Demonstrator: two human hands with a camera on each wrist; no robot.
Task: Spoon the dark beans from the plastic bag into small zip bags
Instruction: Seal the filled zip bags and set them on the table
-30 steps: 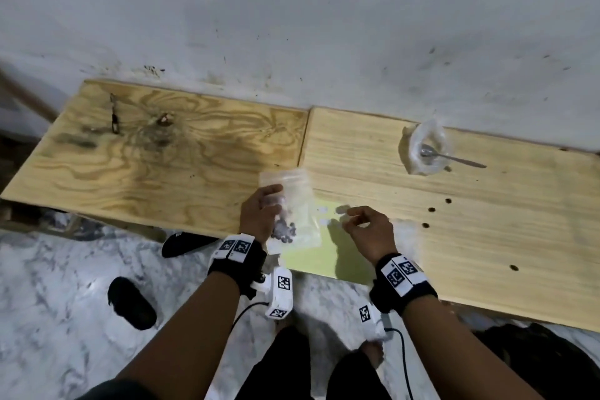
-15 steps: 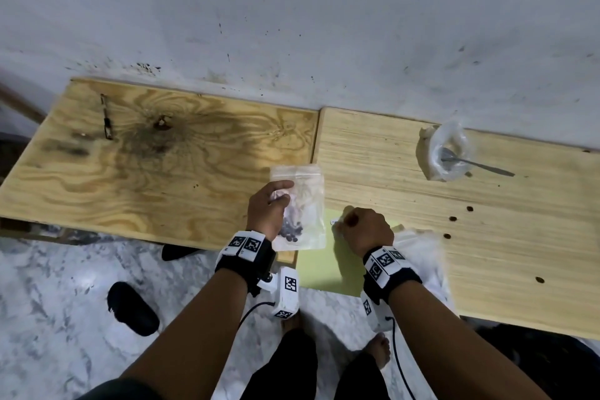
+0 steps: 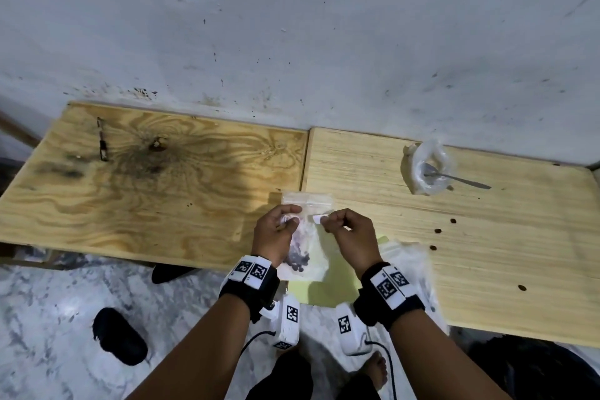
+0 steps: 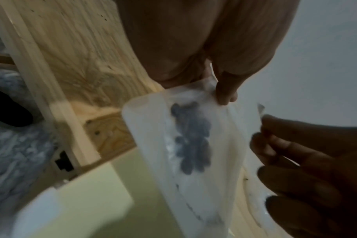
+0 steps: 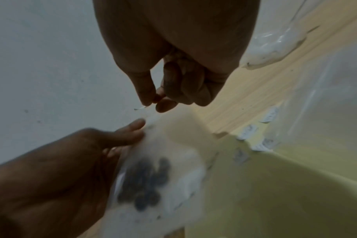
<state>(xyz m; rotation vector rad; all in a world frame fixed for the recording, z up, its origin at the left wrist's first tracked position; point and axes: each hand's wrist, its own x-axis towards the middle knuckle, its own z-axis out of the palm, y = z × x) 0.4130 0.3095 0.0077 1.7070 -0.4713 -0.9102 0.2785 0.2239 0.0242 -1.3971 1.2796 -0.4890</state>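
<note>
A small clear zip bag [image 3: 311, 265] with dark beans [image 3: 297, 262] at its bottom hangs upright over the table's front edge. My left hand [image 3: 290, 221] pinches its left side near the top; the beans [image 4: 192, 140] show through the plastic in the left wrist view. My right hand [image 3: 325, 221] pinches a small white label [image 5: 141, 108] between thumb and forefinger, right at the bag's upper right. Whether the label touches the bag I cannot tell. The larger plastic bag [image 3: 428, 169] stands at the back right with a metal spoon [image 3: 461, 178] in it.
A yellow-green sheet [image 3: 324, 289] carrying several white labels [image 5: 248, 131] overhangs the wooden table [image 3: 162, 198] below the hands. A clear plastic wrapper [image 3: 412, 266] lies to its right. The wall runs close behind. Dark slippers [image 3: 118, 336] lie on the marble floor.
My right hand has left the yellow-green sheet and come up to the zip bag with a small white label pinched. My left hand has kept hold of the bag.
</note>
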